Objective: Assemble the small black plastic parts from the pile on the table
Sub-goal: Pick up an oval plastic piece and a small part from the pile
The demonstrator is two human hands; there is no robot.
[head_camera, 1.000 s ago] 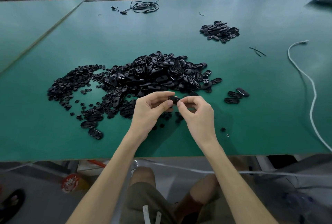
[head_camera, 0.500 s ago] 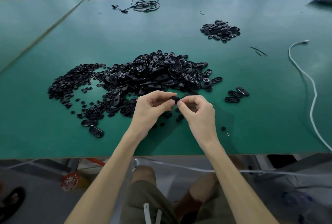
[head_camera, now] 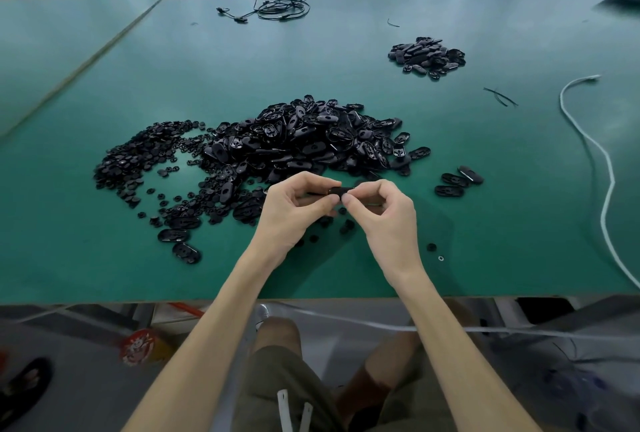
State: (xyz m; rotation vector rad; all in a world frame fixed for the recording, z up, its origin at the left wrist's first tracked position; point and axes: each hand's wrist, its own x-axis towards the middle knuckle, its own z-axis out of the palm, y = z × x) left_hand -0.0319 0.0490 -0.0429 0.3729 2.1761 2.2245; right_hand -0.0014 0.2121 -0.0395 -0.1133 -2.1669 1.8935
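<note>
Pinching a single small black part with the left hand and the right hand, close together, fingers and thumbs curled round it from either end. Held just above the green tabletop, at the near edge of the main pile of oval shells. Probably pressing a round insert into an oval shell, though too hidden under the fingertips to tell. Left of that pile, a spread of small round pieces; just right of it, three loose ovals; well beyond it to the right, a smaller heap of ovals. Likely very light, stiff and smooth, so apt to slip or spring away under uneven pressure. Best taken by the long edges of the shell, one thumb pad square on the middle, with a short firm squeeze and no twisting.
</note>
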